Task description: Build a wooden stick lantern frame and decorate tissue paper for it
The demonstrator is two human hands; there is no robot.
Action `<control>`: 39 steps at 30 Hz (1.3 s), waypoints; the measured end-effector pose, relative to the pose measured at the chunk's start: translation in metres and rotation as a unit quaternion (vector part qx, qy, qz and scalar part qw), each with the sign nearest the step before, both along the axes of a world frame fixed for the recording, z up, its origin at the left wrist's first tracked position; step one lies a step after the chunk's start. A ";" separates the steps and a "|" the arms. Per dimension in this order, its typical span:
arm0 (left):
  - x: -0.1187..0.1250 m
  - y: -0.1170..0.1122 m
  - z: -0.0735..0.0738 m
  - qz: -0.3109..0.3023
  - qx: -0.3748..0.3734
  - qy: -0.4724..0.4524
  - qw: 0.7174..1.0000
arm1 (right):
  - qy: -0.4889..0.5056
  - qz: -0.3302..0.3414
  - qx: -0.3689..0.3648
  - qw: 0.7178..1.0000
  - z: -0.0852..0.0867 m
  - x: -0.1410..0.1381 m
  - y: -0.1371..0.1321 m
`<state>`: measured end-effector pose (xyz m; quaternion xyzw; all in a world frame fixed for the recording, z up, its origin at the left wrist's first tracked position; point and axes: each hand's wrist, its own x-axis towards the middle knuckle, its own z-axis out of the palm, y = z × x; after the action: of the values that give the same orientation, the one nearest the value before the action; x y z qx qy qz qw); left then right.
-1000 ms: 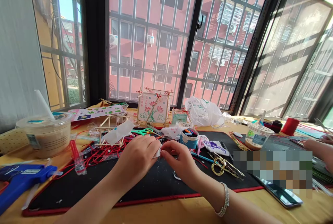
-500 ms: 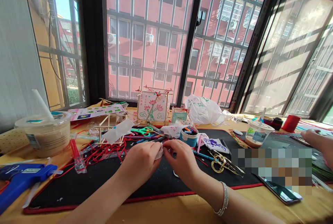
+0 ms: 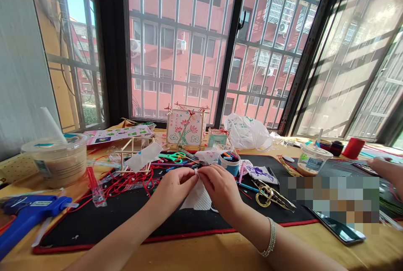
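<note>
My left hand and my right hand meet above the black mat, fingers pinched together. Between them they hold the top edge of a small white sheet, which hangs down toward the mat. A silver bracelet circles my right wrist. Just beyond my hands lie green-handled scissors, a blue cup of coloured pens and a tangle of red string. Gold scissors rest to the right of my right hand.
A blue glue gun lies at the left edge beside a lidded drink cup. A painted paper lantern, a stick frame and a white plastic bag stand by the window. A phone and another person's hand are at right.
My hands have risen slightly and drawn together. The white sheet, barely visible between my fingers before, now hangs unfolded below them.
</note>
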<state>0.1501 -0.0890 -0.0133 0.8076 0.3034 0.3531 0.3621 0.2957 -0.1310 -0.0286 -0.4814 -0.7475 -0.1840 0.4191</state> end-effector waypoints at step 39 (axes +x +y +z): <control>-0.003 -0.011 -0.001 0.037 0.252 -0.007 0.967 | 0.293 0.106 -0.128 0.942 0.002 -0.005 -0.002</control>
<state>0.1471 -0.1002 -0.0147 0.8585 0.2313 0.4370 0.1360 0.2909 -0.1328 -0.0261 -0.4812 -0.6558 0.1076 0.5716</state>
